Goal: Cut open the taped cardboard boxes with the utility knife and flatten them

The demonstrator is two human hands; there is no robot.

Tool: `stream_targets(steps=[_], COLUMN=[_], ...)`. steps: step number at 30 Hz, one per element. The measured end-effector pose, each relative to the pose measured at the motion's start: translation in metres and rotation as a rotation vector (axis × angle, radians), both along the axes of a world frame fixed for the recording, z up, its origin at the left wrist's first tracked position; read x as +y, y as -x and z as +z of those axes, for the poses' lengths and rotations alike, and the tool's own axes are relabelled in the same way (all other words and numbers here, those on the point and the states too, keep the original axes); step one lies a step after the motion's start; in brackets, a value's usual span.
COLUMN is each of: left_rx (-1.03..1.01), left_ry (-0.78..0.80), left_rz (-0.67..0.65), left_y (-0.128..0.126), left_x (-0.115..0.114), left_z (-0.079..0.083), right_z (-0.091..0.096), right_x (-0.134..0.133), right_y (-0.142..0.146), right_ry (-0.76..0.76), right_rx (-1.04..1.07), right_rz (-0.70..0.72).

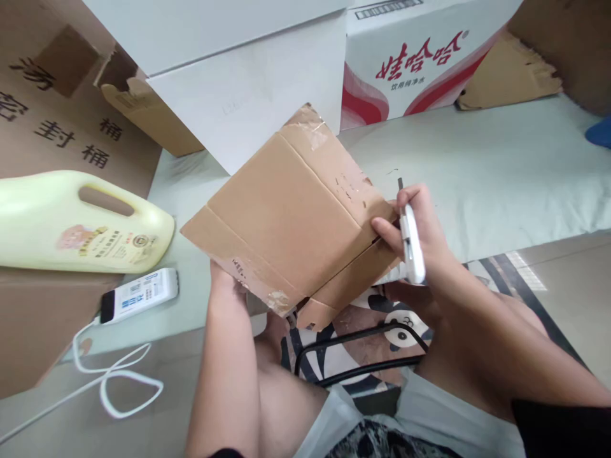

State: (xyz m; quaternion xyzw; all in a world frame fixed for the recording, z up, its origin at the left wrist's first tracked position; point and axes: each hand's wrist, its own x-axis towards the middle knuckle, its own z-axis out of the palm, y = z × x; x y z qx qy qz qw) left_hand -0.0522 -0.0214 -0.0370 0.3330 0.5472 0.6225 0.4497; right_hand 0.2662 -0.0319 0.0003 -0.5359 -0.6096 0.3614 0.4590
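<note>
A small brown cardboard box (291,216) with torn tape scraps is held tilted above my lap. My left hand (224,280) supports it from underneath at its lower left corner; its fingers are hidden behind the box. My right hand (420,235) is closed around a white utility knife (410,245) with its short dark blade pointing up. That hand's fingertips press on the box's right edge, beside a flap that hangs slightly open.
A pale yellow jug (71,222) lies on a brown carton at the left. A white power bank (138,296) with a looped white cable (119,381) rests on the pale green mat (501,165). White cartons (248,89) and a red-and-white printed carton (415,63) stand behind.
</note>
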Motion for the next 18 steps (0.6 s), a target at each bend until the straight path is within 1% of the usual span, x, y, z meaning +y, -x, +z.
stream_targets(steps=[3, 6, 7, 9, 11, 14, 16, 18], left_rx=[-0.155, -0.259, -0.283, -0.316, -0.339, -0.376, -0.408, -0.424], left_ry=[0.003, -0.019, -0.039, -0.092, -0.155, -0.223, -0.175, -0.077], left_rz=[0.005, 0.010, 0.024, 0.057, 0.090, 0.097, 0.079, 0.099], left_y=[-0.007, -0.007, -0.007, -0.006, -0.007, -0.012, -0.016, -0.016], left_x=[-0.003, -0.004, -0.003, -0.001, 0.002, 0.004, 0.004, 0.006], left_z=[0.006, 0.007, 0.007, 0.010, 0.014, 0.022, 0.024, 0.024], right_z=[-0.002, -0.001, -0.001, 0.001, 0.002, 0.003, 0.003, 0.005], right_x=[0.001, 0.006, 0.007, 0.011, 0.013, 0.014, 0.013, 0.013], right_y=[-0.002, -0.009, -0.012, -0.019, -0.022, -0.021, -0.017, -0.012], right_ry=[0.009, -0.039, -0.017, 0.076, 0.143, 0.103, 0.060, 0.031], right_rx=[-0.081, -0.071, -0.067, -0.042, -0.011, -0.015, 0.032, 0.218], right_rz=[-0.023, -0.098, -0.110, -0.108, -0.110, -0.180, -0.211, -0.210])
